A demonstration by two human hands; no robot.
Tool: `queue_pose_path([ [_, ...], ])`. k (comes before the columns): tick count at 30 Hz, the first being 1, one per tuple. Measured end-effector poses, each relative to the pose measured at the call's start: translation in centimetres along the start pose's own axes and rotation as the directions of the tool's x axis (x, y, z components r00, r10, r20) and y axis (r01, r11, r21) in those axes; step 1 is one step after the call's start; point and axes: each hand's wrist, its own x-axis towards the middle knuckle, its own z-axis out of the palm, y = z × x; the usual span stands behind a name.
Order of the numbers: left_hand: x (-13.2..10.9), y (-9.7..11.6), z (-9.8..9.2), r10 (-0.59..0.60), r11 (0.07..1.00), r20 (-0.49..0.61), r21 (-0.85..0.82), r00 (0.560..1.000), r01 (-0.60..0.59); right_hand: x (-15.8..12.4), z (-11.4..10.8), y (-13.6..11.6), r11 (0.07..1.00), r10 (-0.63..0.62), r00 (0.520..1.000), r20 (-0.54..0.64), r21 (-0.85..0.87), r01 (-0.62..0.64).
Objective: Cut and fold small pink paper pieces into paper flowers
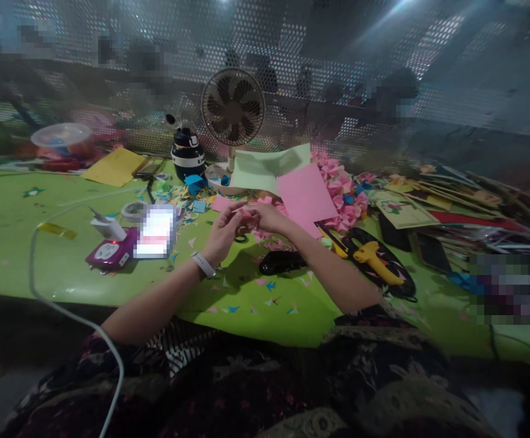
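Observation:
Both my hands meet over the middle of the green table [13,213]. My left hand [224,230], with a white watch on the wrist, pinches a small pink paper piece [246,214]. My right hand [265,216] is closed on the same piece from the other side. Pink folded paper flowers [344,194] lie piled just beyond my right hand, beside a pink paper sheet [305,194] and a pale green sheet [265,167]. Black scissors [280,263] lie under my right forearm.
A small desk fan [232,112] and a black-and-white jar [187,155] stand at the back. A phone [155,231], a purple device [108,252] and a tape roll [133,210] lie left. A yellow glue gun [376,258] and stacked papers [465,207] lie right. A white cable [34,274] runs off the front edge.

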Motion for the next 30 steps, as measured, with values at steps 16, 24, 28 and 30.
queue_pose_path([
  [16,-0.9,-0.2,-0.1,0.318,0.916,0.037,0.246,0.947,-0.317,-4.4,2.0,-1.8,0.552,-0.008,0.995,-0.095,0.830,0.083],
  [24,-0.3,-0.1,-0.3,-0.078,0.989,-0.080,-0.131,0.994,0.067,-4.3,1.8,-1.5,0.624,-0.038,0.992,-0.116,0.773,0.115],
  [28,0.5,-0.5,-1.1,0.017,0.996,-0.035,0.084,0.999,-0.014,-4.5,0.2,-0.4,0.744,-0.082,0.995,-0.060,0.661,0.101],
  [30,1.1,-0.6,-1.8,0.152,0.915,0.050,0.371,0.987,-0.160,-4.5,-0.8,0.7,0.819,-0.084,0.996,0.016,0.570,0.060],
])
